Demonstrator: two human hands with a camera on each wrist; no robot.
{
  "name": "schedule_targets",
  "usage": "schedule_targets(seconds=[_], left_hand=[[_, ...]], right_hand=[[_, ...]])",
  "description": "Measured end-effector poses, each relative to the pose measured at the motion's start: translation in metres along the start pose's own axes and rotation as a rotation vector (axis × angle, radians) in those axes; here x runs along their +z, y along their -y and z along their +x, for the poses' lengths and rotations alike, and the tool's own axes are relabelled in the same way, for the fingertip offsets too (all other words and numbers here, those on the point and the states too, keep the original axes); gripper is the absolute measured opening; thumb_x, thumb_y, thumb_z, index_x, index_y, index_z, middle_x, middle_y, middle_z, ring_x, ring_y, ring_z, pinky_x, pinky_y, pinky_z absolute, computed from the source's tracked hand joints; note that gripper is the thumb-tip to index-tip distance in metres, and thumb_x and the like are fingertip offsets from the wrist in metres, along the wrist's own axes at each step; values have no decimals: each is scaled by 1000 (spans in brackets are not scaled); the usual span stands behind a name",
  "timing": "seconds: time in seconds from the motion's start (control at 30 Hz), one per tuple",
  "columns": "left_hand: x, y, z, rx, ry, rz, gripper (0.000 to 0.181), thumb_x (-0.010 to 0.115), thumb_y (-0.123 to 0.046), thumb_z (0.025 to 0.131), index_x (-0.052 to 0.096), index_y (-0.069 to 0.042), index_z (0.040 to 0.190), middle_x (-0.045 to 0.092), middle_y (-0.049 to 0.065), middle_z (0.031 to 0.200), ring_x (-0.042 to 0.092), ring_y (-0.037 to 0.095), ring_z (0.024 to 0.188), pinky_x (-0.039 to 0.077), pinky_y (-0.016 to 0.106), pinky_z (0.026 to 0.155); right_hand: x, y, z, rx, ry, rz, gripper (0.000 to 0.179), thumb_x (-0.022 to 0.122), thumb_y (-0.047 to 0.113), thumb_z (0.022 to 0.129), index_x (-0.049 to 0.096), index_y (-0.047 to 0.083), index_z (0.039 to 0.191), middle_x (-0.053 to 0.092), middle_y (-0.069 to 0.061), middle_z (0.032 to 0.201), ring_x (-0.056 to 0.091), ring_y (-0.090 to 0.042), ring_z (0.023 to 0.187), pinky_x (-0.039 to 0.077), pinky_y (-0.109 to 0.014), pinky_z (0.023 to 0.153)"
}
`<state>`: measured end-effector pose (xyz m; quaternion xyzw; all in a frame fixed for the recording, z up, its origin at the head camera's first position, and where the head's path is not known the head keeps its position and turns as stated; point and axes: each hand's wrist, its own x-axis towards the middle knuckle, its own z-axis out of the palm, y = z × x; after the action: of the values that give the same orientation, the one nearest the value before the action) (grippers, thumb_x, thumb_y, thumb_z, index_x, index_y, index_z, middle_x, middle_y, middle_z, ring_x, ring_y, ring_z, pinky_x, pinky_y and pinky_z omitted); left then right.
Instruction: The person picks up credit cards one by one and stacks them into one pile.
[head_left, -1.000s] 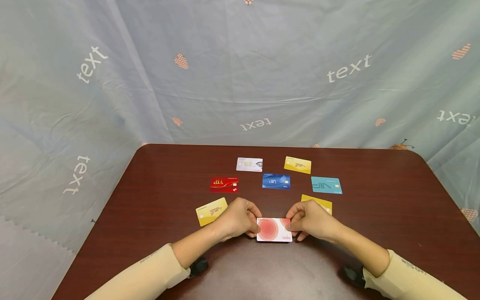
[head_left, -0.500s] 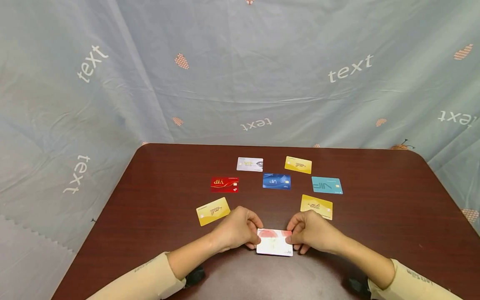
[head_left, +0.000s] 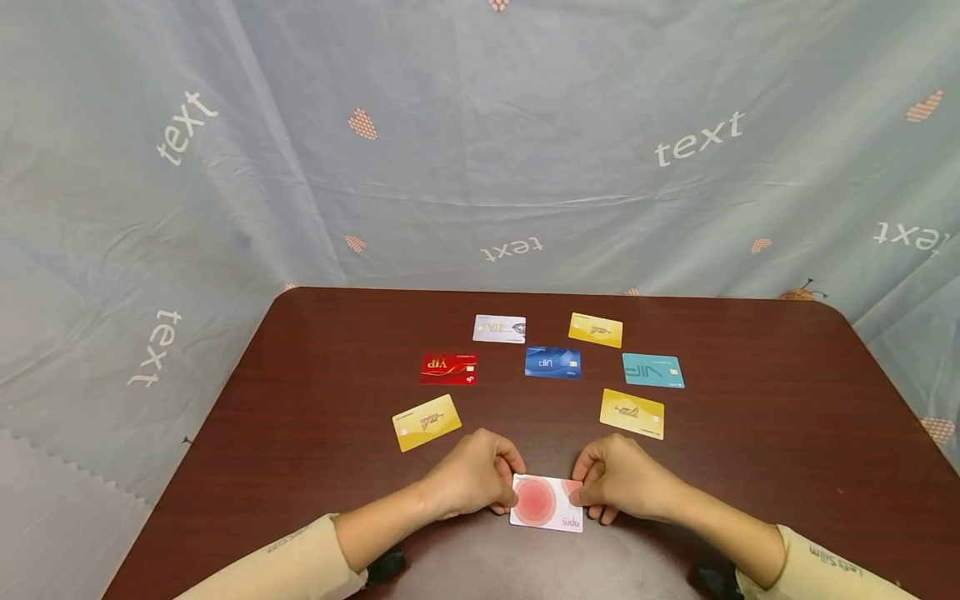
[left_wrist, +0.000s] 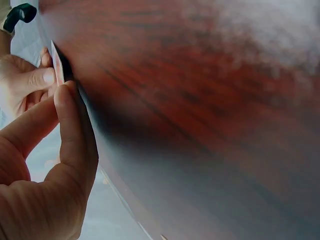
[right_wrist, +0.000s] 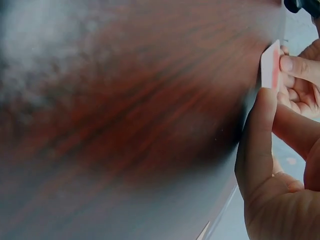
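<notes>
A white card with pink circles (head_left: 536, 502) is held between both hands near the front of the table. My left hand (head_left: 474, 475) pinches its left end between thumb and fingers, and my right hand (head_left: 626, 479) pinches its right end the same way. In the left wrist view the card (left_wrist: 57, 65) appears nearly edge-on, with the left thumb and fingertips at its near end. From the right wrist view, the card (right_wrist: 270, 65) shows tilted off the dark surface, gripped at both ends.
On the brown table (head_left: 315, 433) lie yellow cards (head_left: 427, 422), a red card (head_left: 448, 369), a blue card (head_left: 552, 362), a teal card (head_left: 653, 370) and a silver card (head_left: 499, 328). A patterned grey-blue curtain (head_left: 450, 167) hangs behind the table's far edge.
Both hands have drawn the pink-and-white card toward the table's front. Its tilt changed along the way, with glare across it half a second ago. The other cards stay put.
</notes>
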<state>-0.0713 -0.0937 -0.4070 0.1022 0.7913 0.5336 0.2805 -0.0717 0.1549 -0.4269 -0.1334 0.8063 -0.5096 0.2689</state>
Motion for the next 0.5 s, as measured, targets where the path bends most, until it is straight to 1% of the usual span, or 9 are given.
schedule_targets(seconds=[0.2, 0.37, 0.43, 0.5], left_hand=[[4, 3, 1, 19, -12, 68, 25, 74, 22, 71, 67, 5, 88, 58, 4, 58, 58, 12, 47, 54, 23, 47], [5, 3, 2, 59, -44, 182, 22, 74, 20, 72, 69, 4, 86, 58, -2, 53, 53, 7, 43, 44, 17, 44], [6, 2, 1, 76, -56, 218, 21, 74, 19, 72, 69, 4, 84, 58, -4, 52, 52, 5, 42, 42, 16, 43], [6, 3, 1, 86, -62, 233, 20, 75, 19, 72, 70, 4, 83, 58, -5, 51, 51, 4, 41, 42, 16, 43]], right_hand=[[0, 1, 0, -16, -21, -57, 13, 82, -1, 85, 71, 3, 79, 64, -4, 58, 62, -11, 48, 57, -30, 46], [1, 2, 1, -55, -29, -125, 16, 82, 0, 85, 70, 5, 77, 63, -2, 59, 60, -11, 48, 55, -28, 44], [1, 2, 1, -66, -32, -148, 17, 82, 0, 85, 69, 6, 76, 62, -1, 59, 59, -11, 47, 54, -27, 44], [1, 3, 1, -69, -33, -165, 18, 82, 0, 85, 69, 6, 76, 61, 0, 59, 58, -11, 47, 54, -26, 44]])
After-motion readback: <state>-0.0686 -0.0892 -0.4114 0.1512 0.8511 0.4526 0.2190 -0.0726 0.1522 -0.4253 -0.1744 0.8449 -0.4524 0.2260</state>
